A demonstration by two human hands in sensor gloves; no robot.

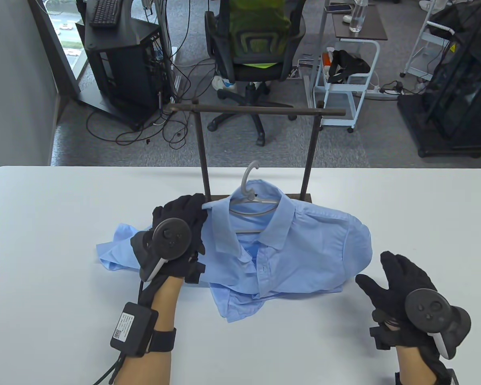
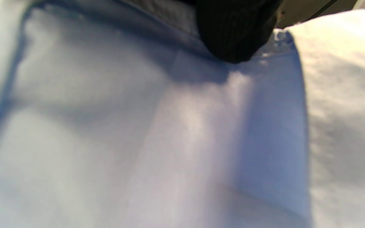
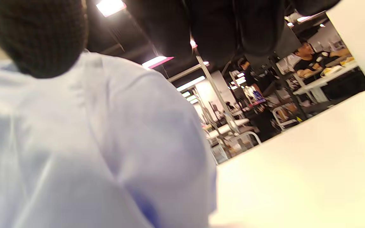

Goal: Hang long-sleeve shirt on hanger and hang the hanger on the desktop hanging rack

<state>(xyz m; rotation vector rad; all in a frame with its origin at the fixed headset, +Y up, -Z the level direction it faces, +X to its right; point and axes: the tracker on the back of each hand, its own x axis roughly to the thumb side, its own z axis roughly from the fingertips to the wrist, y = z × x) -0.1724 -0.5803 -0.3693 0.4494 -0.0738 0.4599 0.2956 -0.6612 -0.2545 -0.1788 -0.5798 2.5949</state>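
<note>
A light blue long-sleeve shirt (image 1: pixel 304 248) lies crumpled on the white table (image 1: pixel 64 240), its collar toward the rack. A grey plastic hanger (image 1: pixel 250 202) sits inside the collar with its hook sticking up. Behind it stands the dark metal rack (image 1: pixel 256 108), whose top bar is bare. My left hand (image 1: pixel 180 228) lies on the shirt's left shoulder, fingers curled on the fabric beside the collar tip. In the left wrist view a fingertip (image 2: pixel 233 31) presses the shirt (image 2: pixel 169 126). My right hand (image 1: pixel 401 288) hovers open with fingers spread, just right of the shirt (image 3: pixel 74 142).
The rack's base lies at the table's far middle, partly under the shirt. Beyond the table stand an office chair (image 1: pixel 256 52), a computer tower (image 1: pixel 120 72) and a white cart (image 1: pixel 344 80). People sit at desks in the right wrist view's background (image 3: pixel 309 63).
</note>
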